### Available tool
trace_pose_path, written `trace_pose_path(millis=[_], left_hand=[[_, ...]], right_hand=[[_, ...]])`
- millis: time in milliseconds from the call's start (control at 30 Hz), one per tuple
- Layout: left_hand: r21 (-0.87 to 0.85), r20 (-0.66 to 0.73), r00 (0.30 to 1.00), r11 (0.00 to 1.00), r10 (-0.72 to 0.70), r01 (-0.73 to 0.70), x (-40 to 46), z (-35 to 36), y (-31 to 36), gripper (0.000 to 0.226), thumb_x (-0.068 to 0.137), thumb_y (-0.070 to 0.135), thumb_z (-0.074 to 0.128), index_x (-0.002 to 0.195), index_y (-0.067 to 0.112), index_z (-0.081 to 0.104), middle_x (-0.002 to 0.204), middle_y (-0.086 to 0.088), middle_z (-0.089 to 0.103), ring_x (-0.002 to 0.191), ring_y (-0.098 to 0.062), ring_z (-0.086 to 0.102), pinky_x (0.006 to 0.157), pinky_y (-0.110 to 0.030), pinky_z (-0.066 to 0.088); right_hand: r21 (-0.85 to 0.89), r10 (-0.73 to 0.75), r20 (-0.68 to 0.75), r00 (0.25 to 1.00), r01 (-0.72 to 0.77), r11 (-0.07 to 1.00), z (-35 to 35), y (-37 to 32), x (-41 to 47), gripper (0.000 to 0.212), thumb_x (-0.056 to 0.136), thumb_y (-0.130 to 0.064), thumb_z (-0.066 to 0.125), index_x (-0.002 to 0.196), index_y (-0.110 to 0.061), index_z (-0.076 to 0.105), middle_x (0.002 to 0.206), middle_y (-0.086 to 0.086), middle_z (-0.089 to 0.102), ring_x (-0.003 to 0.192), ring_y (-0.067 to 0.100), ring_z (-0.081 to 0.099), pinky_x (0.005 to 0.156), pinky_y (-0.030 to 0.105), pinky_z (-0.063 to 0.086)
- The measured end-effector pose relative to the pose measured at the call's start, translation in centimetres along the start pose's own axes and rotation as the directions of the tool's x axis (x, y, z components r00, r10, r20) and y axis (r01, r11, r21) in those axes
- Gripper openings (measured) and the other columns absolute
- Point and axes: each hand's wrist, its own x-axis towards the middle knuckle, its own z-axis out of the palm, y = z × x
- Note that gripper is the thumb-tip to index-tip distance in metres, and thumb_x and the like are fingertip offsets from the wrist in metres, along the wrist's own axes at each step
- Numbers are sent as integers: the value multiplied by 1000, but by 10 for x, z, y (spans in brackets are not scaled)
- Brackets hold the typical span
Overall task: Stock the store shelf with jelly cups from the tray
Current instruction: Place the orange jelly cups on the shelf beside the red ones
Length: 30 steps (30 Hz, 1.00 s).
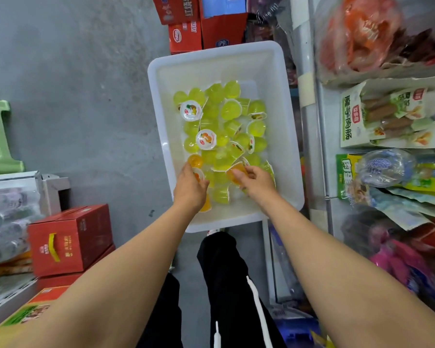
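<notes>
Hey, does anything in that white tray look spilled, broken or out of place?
Nothing looks spilled or broken. The jelly cups lie jumbled in the white tray, most tipped or upside down, a few lid-up. A few orange cups sit among the yellow-green ones.

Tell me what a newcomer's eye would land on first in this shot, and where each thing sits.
The white tray in the middle of the view draws the eye, heaped with yellow-green jelly cups. At its near end both hands are in the pile: the right hand holds an orange jelly cup, and the left hand rests on other orange cups. Packed store shelves run down the right side, and red cartons are stacked at the left.
</notes>
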Motion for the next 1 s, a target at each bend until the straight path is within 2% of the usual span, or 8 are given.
trace_pose_path(millis=[167, 333, 467, 533, 600, 700, 833, 1000], left_hand=[[-68, -1, 999, 997, -45, 45, 1, 12, 6, 51, 92, 22, 66, 137, 18, 43, 136, -7, 35, 108, -29, 53, 88, -31, 39], [-132, -41, 999, 991, 19, -24, 2, 19, -3, 43, 84, 17, 75, 121, 25, 53, 132, -3, 38, 103, -19, 49, 84, -27, 40], [-226, -38, 999, 973, 26, -34, 4, 16, -7, 39, 80, 22, 79, 103, 35, 51, 122, 3, 49, 99, -18, 53, 87, -33, 46], [-318, -11, 1000, 948, 10, -13, 4, 13, -6, 39, 80, 22, 78, 93, 43, 48, 121, 4, 54, 95, -28, 64, 84, -44, 56], [-423, 10, 1000, 906, -22, 25, 0, 8, -4, 37, 84, 14, 76, 97, 37, 50, 122, 1, 56, 90, -33, 68, 70, -38, 60], [-535, 56, 998, 842, -41, 64, -6, 1, -2, 30, 85, 8, 74, 100, 23, 51, 119, -7, 58, 85, -36, 69, 56, -29, 57], [-645, 122, 992, 763, 45, 44, -24, -14, 2, 30, 86, 11, 74, 104, 25, 55, 115, -15, 60, 67, -33, 68, 60, -35, 58], [-747, 184, 971, 664, 150, 39, -62, -41, 10, 35, 87, 6, 72, 116, 22, 60, 107, -17, 63, 66, -26, 67, 63, -28, 59]], right_hand=[[43, 15, -37, 999, -13, 999, -15, 2, 3, 50, 87, -45, 72, 127, -16, 60, 110, 2, 67, 97, 22, 67, 90, 45, 55], [80, 23, -22, 999, -21, 997, -11, 9, 4, 54, 87, -45, 72, 130, -16, 60, 113, 3, 68, 96, 20, 66, 87, 40, 54], [94, 9, 6, 1000, -9, 996, -11, 6, 4, 57, 86, -47, 72, 132, -16, 58, 120, 5, 66, 106, 22, 65, 90, 40, 54], [130, -6, 26, 1000, 2, 992, -12, 0, 1, 52, 87, -43, 73, 129, -17, 58, 121, 6, 67, 104, 23, 67, 77, 34, 56], [177, -24, 48, 999, 15, 984, -15, -10, -3, 45, 89, -37, 72, 127, -20, 56, 120, 8, 68, 97, 22, 70, 62, 25, 51], [222, -91, 70, 993, 73, 972, -21, -27, -15, 48, 91, -34, 71, 134, -30, 50, 117, 6, 68, 88, 20, 72, 63, 24, 52], [254, -189, 67, 980, 166, 953, -25, -49, -38, 42, 92, -34, 70, 129, -41, 54, 115, 7, 69, 95, 25, 73, 68, 29, 54], [397, -250, 6, 968, 227, 889, -29, -69, -91, 30, 91, -24, 72, 117, -35, 61, 114, 11, 70, 90, 25, 72, 75, 35, 53]])
